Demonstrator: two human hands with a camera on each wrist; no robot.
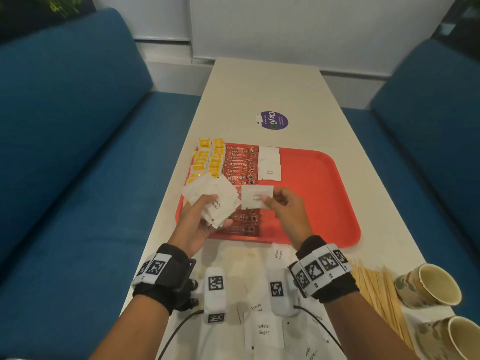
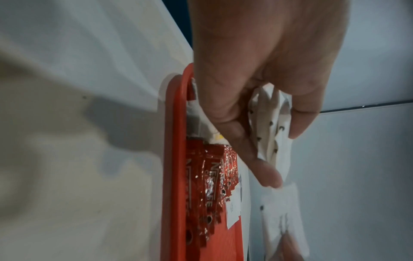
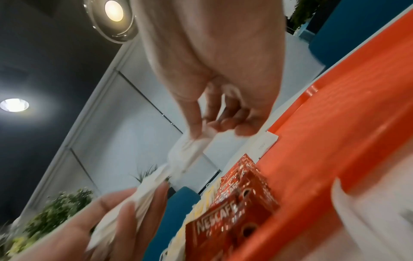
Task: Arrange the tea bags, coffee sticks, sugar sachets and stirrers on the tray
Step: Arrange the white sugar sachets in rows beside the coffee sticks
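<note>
A red tray (image 1: 319, 193) lies on the white table. Along its left side sit yellow tea bags (image 1: 210, 157), then a column of red Nescafe coffee sticks (image 1: 240, 165), then a small stack of white sugar sachets (image 1: 270, 165). My left hand (image 1: 201, 216) grips a fanned bundle of sugar sachets (image 1: 215, 198) above the tray's near left corner; the left wrist view shows the bundle (image 2: 268, 130) between thumb and fingers. My right hand (image 1: 281, 206) pinches a single sugar sachet (image 1: 255, 196) just right of the bundle. Wooden stirrers (image 1: 381, 294) lie on the table at the near right.
Loose white sugar sachets (image 1: 263, 331) lie on the table in front of the tray. Two paper cups (image 1: 428, 284) lie on their sides at the near right. A purple round sticker (image 1: 272, 120) sits beyond the tray. Blue sofas (image 1: 78, 152) flank the table.
</note>
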